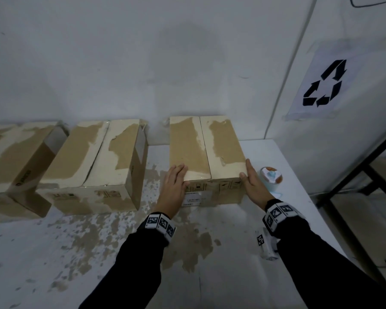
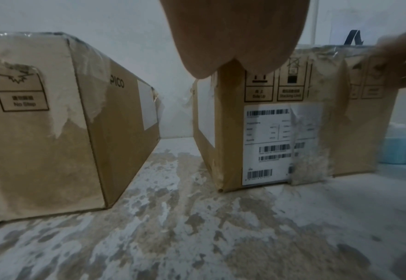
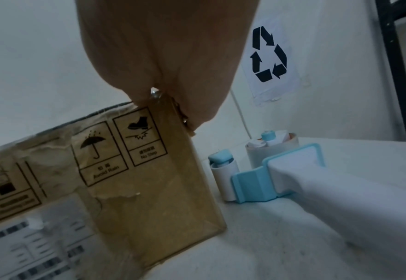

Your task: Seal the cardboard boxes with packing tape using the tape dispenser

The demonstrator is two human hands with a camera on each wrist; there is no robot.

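Both of my hands are on the right cardboard box (image 1: 206, 152), whose top flaps lie closed with a bare seam down the middle. My left hand (image 1: 175, 179) rests flat on its near left top corner, fingers straight. Fingers also straight, my right hand (image 1: 251, 177) presses the near right corner, its thumb on the top edge. In the left wrist view, the palm (image 2: 235, 37) sits over the labelled front of the box (image 2: 281, 132). The blue and white tape dispenser (image 1: 271, 177) stands on the table just right of the box, and is seen close (image 3: 268, 176) in the right wrist view.
A middle box (image 1: 94, 161) and a left box (image 1: 16, 161) stand along the wall. The white table (image 1: 120, 253) is stained brown. A small white tagged item (image 1: 266, 244) lies by my right wrist. A black metal rack (image 1: 354, 175) stands beyond the table's right edge.
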